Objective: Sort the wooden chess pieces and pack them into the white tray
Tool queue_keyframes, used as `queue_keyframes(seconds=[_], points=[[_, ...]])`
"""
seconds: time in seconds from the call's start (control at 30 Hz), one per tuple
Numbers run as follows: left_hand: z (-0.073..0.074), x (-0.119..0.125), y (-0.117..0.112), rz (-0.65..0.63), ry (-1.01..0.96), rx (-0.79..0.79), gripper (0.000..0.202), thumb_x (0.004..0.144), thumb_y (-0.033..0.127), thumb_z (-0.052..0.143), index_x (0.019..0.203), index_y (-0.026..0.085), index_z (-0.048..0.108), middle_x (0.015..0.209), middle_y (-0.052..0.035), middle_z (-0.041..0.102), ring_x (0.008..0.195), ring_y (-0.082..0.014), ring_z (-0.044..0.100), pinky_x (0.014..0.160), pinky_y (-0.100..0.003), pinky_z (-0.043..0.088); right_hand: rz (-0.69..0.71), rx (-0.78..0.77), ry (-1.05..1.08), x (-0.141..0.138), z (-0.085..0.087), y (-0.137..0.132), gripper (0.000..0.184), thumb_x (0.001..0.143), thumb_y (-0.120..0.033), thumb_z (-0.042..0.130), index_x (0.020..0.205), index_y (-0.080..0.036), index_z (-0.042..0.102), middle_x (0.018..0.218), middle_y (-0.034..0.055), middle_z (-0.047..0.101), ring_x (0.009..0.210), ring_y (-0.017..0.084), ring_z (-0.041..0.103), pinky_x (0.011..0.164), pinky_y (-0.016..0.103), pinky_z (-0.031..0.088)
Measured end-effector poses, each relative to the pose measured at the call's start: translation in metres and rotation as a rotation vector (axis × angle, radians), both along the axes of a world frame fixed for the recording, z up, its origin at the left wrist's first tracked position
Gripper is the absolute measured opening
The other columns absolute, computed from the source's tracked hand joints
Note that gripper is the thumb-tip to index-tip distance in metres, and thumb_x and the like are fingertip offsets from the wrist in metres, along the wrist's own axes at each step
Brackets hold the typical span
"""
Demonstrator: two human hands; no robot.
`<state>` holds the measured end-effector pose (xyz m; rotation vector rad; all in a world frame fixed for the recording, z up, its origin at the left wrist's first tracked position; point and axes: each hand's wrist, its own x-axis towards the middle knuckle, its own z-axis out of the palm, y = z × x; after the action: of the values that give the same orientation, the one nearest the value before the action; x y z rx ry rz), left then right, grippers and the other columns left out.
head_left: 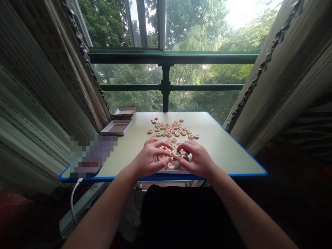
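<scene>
A shallow white box [169, 171] lies at the table's near edge, holding several round wooden Chinese chess pieces [171, 165] with red or dark characters. From the left, my left hand [150, 155] reaches over it, fingers stretched apart across the pieces. My right hand [196, 157] comes in from the other side with curved fingers, thumb and fingertips apart, close to a dark-lettered piece [176, 153]. Both hands cover parts of the box and some pieces. Whether the fingertips press on any piece I cannot tell.
Many loose chess pieces [169, 134] lie scattered beyond the box on the blue-edged table [220, 152]. An empty tray-like lid [119, 128] and a smaller brown box [125, 111] sit at the back left. A pixelated device [93, 155] with a white cable [72, 199] lies at left.
</scene>
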<state>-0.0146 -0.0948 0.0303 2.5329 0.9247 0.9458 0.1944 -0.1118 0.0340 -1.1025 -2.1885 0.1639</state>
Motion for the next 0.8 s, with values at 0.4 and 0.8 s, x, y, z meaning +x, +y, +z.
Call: queue_keyframes(seconds=[0.4, 0.8], points=[[-0.0001, -0.0018, 0.0007, 0.004, 0.016, -0.032, 0.020, 0.077, 0.031, 0.053, 0.075, 0.026, 0.073, 0.107, -0.0013, 0.064, 0.100, -0.0232, 0.047, 0.094, -0.040, 0.030, 0.017, -0.082, -0.115, -0.0044, 0.0010, 0.0010, 0.010, 0.069, -0.026, 0.060, 0.074, -0.018, 0.057, 0.067, 0.0015, 0.057, 0.070, 0.017, 0.044, 0.064, 0.027, 0.033], [0.0046, -0.0012, -0.0050, -0.035, 0.015, -0.027, 0.023, 0.080, 0.030, 0.051, 0.081, 0.025, 0.073, 0.108, -0.0016, 0.064, 0.100, -0.0219, 0.046, 0.094, -0.039, 0.030, 0.034, -0.068, -0.110, -0.0044, 0.0003, 0.0004, 0.010, 0.069, -0.026, 0.061, 0.075, -0.019, 0.058, 0.065, 0.0006, 0.056, 0.068, 0.016, 0.043, 0.064, 0.027, 0.032]])
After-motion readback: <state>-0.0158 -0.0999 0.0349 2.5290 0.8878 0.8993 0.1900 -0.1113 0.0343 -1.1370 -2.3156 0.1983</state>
